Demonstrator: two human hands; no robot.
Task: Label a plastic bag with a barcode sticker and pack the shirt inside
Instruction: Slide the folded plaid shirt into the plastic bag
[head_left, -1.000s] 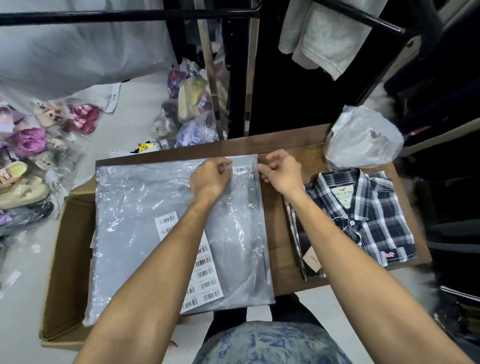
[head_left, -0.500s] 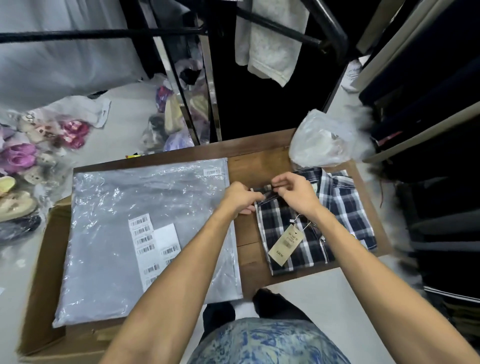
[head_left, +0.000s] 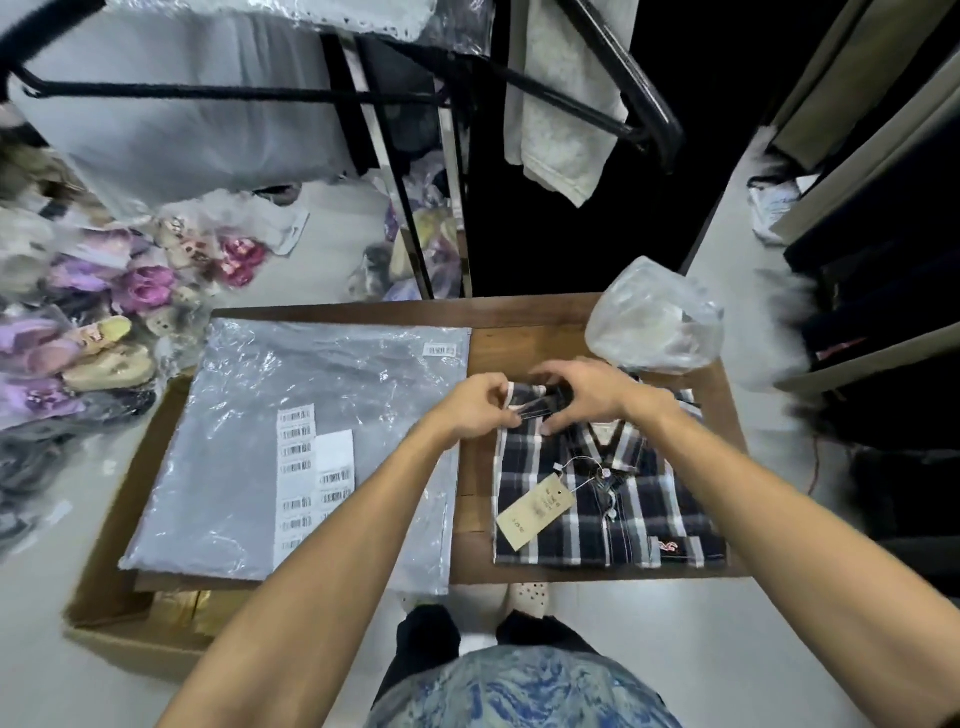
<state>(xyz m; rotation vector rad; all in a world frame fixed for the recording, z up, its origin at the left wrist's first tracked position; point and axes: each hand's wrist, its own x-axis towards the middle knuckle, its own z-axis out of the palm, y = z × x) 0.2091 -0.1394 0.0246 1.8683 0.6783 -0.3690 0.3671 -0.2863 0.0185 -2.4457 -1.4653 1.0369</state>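
- Change vs a sec ago: both hands have left the plastic bag (head_left: 311, 441) and moved over to the plaid shirt (head_left: 602, 499). Labelling looks done; judged step now = picking up the shirt for packing.
- Barcode sticker (head_left: 440, 350) sits stuck near the bag's far right corner, flat, nobody touching it.
- Bag lies flat over the left part of the tabletop (head_left: 519, 338), its left edge overhanging a cardboard box (head_left: 119, 587). The sticker sheet (head_left: 311, 467) lies on the bag's middle w/ rows of barcodes left, one blank gap.
- Left hand (head_left: 475, 410): fingers curled, thumb + fingertips pinching the shirt's far left corner by the collar, fabric a bit lifted.
- Right hand (head_left: 587, 392): fingers bent down over the collar, thumb pressing on the fabric; can't tell how much it grips underneath.
- Shirt is folded, lying at the right part of the tabletop, near edge along the tabletop's near edge; hang tag (head_left: 535, 512) rests on its front. Crumpled clear bag (head_left: 654, 317) at the far right corner, touching the shirt's far edge.
- Left to do, as I judge: open the bag mouth, slide the shirt in. Sticker sheet prob needs moving off first; hang tag could snag on the mouth.
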